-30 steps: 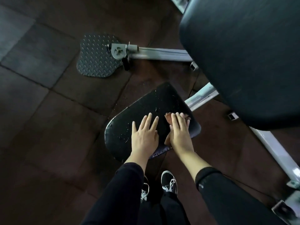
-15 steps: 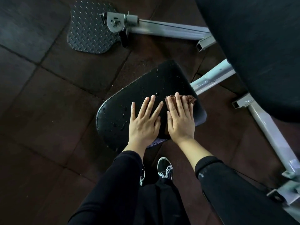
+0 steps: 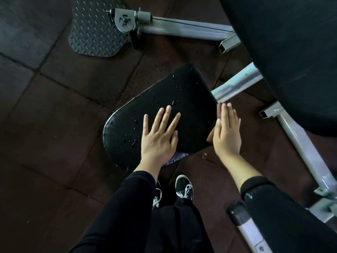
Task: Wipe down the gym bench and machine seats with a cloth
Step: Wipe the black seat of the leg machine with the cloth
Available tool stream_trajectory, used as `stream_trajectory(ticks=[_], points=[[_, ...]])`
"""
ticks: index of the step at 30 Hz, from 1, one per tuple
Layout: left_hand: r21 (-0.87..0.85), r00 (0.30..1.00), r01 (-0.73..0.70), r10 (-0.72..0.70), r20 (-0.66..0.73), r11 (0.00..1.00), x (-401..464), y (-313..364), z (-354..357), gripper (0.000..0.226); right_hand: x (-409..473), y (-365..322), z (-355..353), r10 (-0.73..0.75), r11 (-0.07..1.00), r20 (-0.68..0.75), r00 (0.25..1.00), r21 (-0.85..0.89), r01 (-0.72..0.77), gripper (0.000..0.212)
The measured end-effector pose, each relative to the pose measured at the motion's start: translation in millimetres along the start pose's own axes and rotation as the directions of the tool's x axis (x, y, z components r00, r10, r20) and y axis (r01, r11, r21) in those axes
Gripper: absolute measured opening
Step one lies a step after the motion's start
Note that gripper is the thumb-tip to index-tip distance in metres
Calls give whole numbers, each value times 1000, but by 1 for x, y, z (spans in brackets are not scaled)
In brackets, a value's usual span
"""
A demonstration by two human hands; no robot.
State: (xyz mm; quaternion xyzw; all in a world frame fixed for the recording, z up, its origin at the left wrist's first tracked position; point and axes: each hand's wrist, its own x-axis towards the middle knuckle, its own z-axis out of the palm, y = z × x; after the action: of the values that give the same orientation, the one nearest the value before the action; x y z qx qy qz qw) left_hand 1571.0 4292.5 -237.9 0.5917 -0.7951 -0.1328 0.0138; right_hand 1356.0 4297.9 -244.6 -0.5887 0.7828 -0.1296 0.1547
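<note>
A small black padded machine seat lies low in the middle of the head view, with water droplets on its left half. My left hand rests flat on the seat's near part, fingers straight and spread. At the seat's right edge my right hand has straight fingers held together, partly over the side. No cloth shows; if one lies under the right hand, it is hidden. A large black back pad fills the upper right.
Grey frame tubes run from the seat to the right and down the right side. A checker-plate foot plate on a grey arm lies at the top. A black-capped grey bar is near my right sleeve. The floor is dark rubber tile.
My right hand slid from the seat's top right part to its right edge, and the brown cloth under it is no longer visible. The left hand stayed flat on the seat.
</note>
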Motion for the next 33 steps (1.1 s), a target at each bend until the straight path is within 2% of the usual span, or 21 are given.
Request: stream_trajectory(ticks=[2, 6, 12, 14, 16, 18, 20, 24, 29, 33], points=[[1, 1000, -4, 4, -10, 1000, 1, 1, 1, 56, -24, -5, 4, 2, 1000, -7, 1000, -15, -2, 50], [-2, 1000, -11, 11, -14, 1000, 1, 1, 3, 56, -44, -40, 20, -121, 985, 41, 992, -116, 125, 52], [7, 1000, -11, 11, -7, 1000, 1, 0, 2, 57, 20, -53, 17, -238, 956, 125, 963, -143, 254, 52], [-2, 1000, -12, 12, -14, 1000, 0, 1, 1, 56, 36, -41, 11, -215, 961, 116, 970, -153, 232, 52], [-8, 1000, -13, 13, -7, 1000, 0, 1, 0, 56, 34, -23, 3, -125, 983, 99, 987, -124, 136, 51], [-4, 1000, -8, 8, 0, 1000, 0, 1, 1, 56, 16, -8, -1, -26, 996, 73, 997, -86, 32, 51], [12, 1000, -4, 4, 5, 1000, 1, 1, 2, 56, -11, -4, -1, -1, 995, 44, 999, -96, 6, 51], [15, 1000, -4, 4, 0, 1000, 1, 2, 3, 56, -38, -30, 12, -68, 991, 72, 995, -107, 75, 53], [28, 1000, -14, 14, -2, 999, 1, 1, 3, 57, 0, -57, 22, -247, 952, 172, 954, -141, 272, 54], [23, 1000, -8, 8, -15, 1000, 1, 1, 2, 56, 34, -36, 11, -255, 945, 177, 950, -161, 284, 54]])
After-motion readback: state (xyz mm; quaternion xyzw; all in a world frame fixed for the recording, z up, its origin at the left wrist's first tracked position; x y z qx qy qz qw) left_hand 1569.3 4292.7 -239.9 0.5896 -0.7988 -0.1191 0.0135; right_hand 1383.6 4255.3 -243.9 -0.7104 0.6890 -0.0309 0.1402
